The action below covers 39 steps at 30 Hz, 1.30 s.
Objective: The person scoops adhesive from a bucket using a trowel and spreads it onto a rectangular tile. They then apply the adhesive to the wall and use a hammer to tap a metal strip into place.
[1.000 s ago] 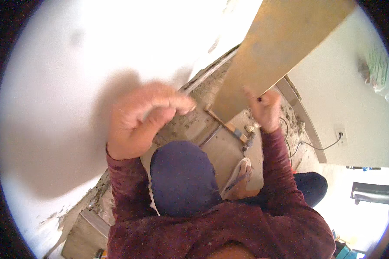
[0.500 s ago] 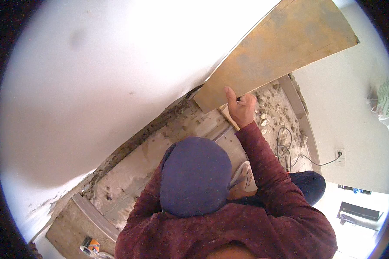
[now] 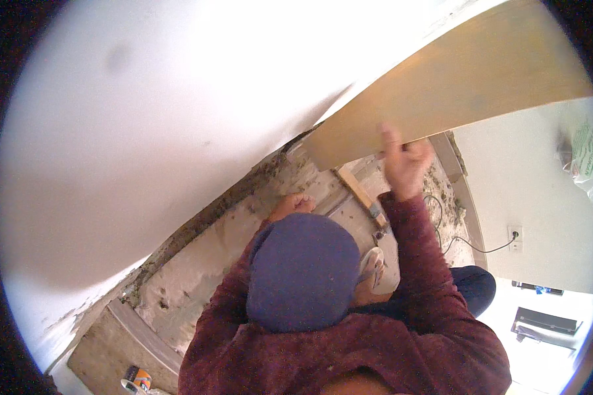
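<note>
My right hand [image 3: 406, 163], slightly blurred, grips the lower edge of a long, flat tan panel [image 3: 468, 85], thumb on its face and fingers curled behind. One long edge of the panel runs along the white wall; its narrow end is low over the floor. Partly hidden behind a rounded blue cloth shape [image 3: 303, 273], my left hand [image 3: 292, 206] is low over the floor with fingers curled in; what they hold, if anything, cannot be made out. Below the panel, between my hands, lies a wooden stick [image 3: 361, 194].
A rough dark gap [image 3: 224, 201] follows the foot of the white wall [image 3: 145, 131]. To the right, a grey cord [image 3: 484, 251] runs to a wall socket [image 3: 515, 239]. A plastic bag [image 3: 583, 155] hangs farther right. An orange and black container [image 3: 138, 377] is at lower left.
My right hand and the panel have shifted right, and the panel has tilted, showing more of the wooden stick. My left hand has come into sight above the blue cloth shape.
</note>
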### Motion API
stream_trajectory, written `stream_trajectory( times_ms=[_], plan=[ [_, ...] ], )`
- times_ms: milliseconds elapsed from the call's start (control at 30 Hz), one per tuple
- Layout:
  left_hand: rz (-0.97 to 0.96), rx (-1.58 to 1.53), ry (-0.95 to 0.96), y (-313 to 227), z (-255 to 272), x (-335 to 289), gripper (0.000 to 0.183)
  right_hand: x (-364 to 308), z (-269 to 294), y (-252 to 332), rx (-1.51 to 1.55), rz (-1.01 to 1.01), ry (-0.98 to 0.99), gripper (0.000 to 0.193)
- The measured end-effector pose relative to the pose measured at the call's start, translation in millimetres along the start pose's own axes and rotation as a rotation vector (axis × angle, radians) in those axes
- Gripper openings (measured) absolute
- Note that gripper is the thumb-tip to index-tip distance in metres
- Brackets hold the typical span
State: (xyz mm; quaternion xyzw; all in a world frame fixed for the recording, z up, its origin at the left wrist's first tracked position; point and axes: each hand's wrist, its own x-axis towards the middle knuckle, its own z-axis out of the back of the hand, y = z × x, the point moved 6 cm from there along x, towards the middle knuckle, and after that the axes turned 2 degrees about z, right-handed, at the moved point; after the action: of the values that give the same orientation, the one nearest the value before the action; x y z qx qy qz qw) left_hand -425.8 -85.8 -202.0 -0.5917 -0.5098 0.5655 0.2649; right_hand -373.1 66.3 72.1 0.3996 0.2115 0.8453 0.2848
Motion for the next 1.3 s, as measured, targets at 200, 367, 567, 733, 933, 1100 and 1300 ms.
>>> stream_trajectory(
  times_ms=[200, 367, 567, 733, 933, 1100, 1300],
  plan=[
    [0.032, 0.114, -0.044, 1, -14, -23, 0.026, 57, 43, 73, 0.023, 0.095, -0.082, 0.022],
    [0.034, 0.159, -0.061, 5, -15, -26, 0.026, 58, 38, 72, 0.088, 0.169, -0.160, 0.022],
    [0.053, 0.177, -0.081, 12, -12, -30, 0.026, 50, 28, 60, 0.033, 0.169, -0.133, 0.018],
    [0.053, 0.196, -0.100, 15, -9, -28, 0.026, 33, 11, 48, 0.021, 0.164, -0.086, 0.015],
    [0.053, 0.217, -0.134, 20, -1, -24, 0.026, 20, -8, 26, 0.061, 0.160, -0.064, 0.015],
    [0.072, 0.144, -0.090, 16, -1, -12, 0.027, 19, -6, 19, 0.067, 0.121, -0.056, 0.018],
    [0.099, -0.443, -0.187, 51, 35, 44, 0.032, 30, 83, -27, -0.447, -0.071, -0.276, 0.027]
  ],
)
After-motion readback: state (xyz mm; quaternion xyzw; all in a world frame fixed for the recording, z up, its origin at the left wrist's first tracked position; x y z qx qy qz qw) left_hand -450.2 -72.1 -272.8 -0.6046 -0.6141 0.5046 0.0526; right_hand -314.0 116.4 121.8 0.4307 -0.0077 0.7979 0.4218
